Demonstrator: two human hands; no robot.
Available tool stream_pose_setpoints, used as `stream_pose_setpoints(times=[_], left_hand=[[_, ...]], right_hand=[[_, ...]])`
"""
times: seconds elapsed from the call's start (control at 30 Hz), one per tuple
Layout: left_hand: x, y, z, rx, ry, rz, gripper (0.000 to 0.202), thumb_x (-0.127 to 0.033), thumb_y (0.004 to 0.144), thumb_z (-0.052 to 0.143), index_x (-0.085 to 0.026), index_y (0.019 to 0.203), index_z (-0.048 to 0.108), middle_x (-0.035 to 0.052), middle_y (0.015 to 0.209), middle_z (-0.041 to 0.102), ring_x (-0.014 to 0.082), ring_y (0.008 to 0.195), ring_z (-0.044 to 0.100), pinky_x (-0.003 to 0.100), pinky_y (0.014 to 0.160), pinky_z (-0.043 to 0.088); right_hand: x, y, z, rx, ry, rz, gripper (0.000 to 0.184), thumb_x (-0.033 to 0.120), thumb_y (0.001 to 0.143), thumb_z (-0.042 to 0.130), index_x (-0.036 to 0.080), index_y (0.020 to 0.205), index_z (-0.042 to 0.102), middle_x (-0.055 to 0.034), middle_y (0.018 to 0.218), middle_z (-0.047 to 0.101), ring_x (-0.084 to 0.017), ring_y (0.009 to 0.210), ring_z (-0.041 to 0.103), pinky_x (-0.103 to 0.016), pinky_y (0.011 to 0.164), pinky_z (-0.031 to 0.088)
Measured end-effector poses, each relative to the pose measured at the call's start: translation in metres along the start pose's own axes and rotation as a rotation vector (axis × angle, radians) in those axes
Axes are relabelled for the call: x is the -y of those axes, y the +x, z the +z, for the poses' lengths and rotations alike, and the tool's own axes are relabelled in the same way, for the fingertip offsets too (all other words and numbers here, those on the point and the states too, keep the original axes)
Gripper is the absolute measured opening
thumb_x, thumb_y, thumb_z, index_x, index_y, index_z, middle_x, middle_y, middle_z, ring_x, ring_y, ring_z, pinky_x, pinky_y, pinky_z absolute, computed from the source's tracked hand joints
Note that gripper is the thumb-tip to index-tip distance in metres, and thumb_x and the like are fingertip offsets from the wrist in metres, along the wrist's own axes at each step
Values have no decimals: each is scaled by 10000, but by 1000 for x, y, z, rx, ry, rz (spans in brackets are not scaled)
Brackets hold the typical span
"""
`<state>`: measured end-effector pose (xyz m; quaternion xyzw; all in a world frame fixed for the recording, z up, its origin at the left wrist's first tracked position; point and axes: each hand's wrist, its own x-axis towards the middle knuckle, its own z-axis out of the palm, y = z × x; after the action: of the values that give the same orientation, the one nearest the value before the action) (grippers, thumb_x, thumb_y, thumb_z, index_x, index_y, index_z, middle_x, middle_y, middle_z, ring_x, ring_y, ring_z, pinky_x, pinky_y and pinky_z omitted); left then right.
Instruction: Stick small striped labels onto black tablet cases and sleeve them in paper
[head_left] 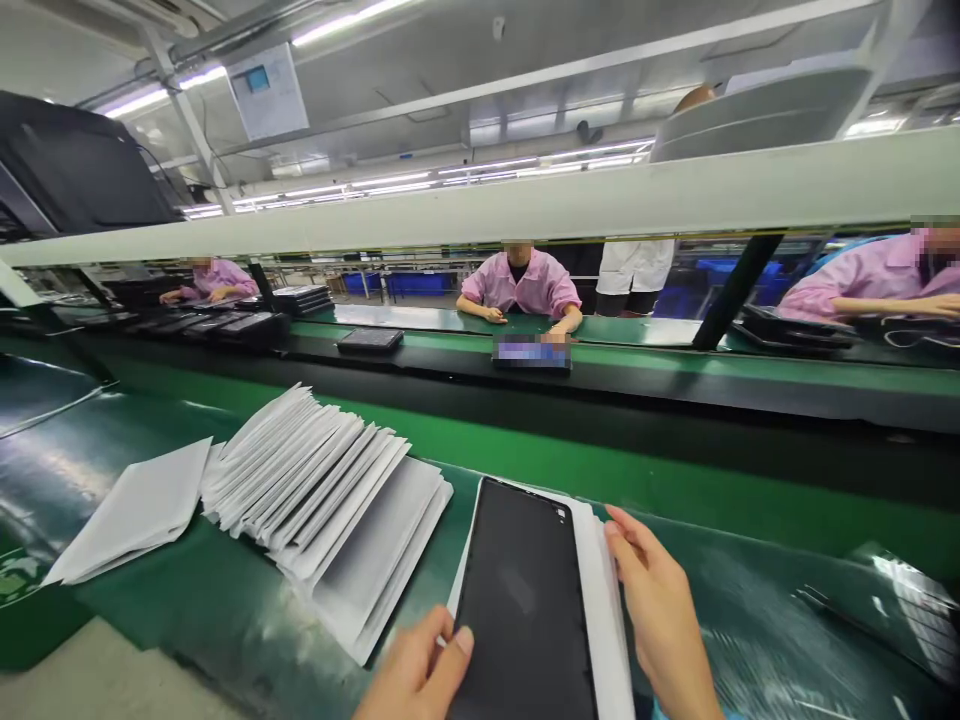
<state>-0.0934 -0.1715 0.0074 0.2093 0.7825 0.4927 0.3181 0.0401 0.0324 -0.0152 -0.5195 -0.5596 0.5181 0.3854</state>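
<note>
A black tablet (519,600), its back with a small camera cutout facing up, lies on a stack of white sleeves (604,590) close in front of me. My left hand (424,665) is closed on the tablet's lower left edge, thumb on top and the fingers curled beside it. On the other side, my right hand (660,610) pinches the right edge of the white sleeves between thumb and fingers. To the left of the tablet, a fanned row of white sleeves (315,480) leans over on the green bench.
More flat white sleeves (142,510) lie at the left. Beyond the green bench (247,620) runs a black conveyor belt (442,375) carrying a dark tablet (370,341). A person in pink (521,285) sits opposite, one hand at the belt. Thin dark wires (862,620) lie at right.
</note>
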Motion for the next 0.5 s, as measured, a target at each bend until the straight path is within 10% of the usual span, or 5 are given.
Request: stream_pose_setpoints(times=[0.2,0.37,0.5], left_hand=[[22,52,-54,-349,954,411,284,-341,895,318,-188,848,553,116,904,595,265,854,562,350,702,402],[26,73,-74,-237,868,490,312,-318,907,345,-206,631,441,4,625,547,154,605,537,254,584,381],[-1,44,-79,-371,694,577,380,-369,948,328,-215,602,308,-40,524,418,102,484,438,200,482,351]], right_hand=[[6,-6,-2,-18,17,-44,619,592,749,562,180,1211,578,-51,910,626,-193,751,563,-301,665,448],[32,-17,2,-6,-24,-116,574,603,757,564,205,1169,601,-57,907,629,-200,757,581,-319,688,462],[62,-27,22,228,47,-174,545,601,788,553,193,1144,612,-71,902,645,-220,807,605,-336,713,487]])
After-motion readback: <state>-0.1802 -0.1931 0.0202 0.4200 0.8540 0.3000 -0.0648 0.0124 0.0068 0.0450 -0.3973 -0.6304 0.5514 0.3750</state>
